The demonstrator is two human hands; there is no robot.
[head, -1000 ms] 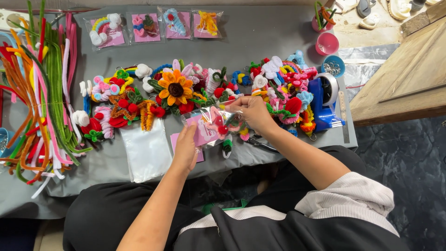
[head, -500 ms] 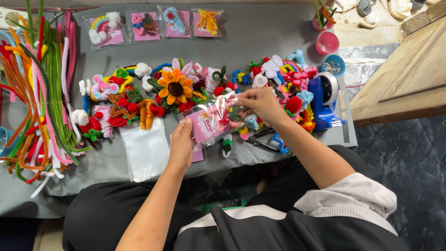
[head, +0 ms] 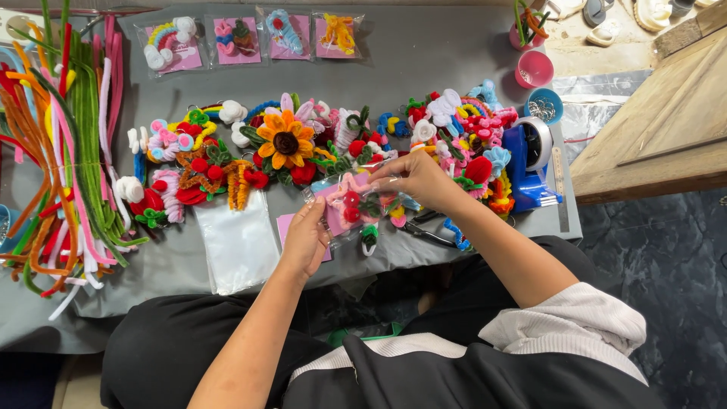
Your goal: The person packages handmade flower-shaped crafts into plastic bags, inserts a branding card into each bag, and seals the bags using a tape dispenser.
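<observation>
1. Both hands are on a small clear bag (head: 350,206) with a pink card and a pipe-cleaner charm inside. It's held just above the near-middle of the grey worktop (head: 424,57), right in front of the person.
2. Left hand (head: 305,241) has the near-left end of the bag, fingers curled and pinching its edge.
3. Right hand (head: 419,180) is at the far-right end, fingertips pressed together on the bag's top corner.
4. Just left of the left hand lies a stack of empty clear bags (head: 237,239), flat on the worktop.
5. Beyond the hands there's a long heap of pipe-cleaner crafts, with an orange sunflower (head: 285,141) standing out.
6. Far left is a big bundle of loose pipe cleaners (head: 60,151) in lots of colours.
7. Right of the heap sits a blue tape dispenser (head: 528,163), and four already bagged charms (head: 250,34) line the far edge.
</observation>
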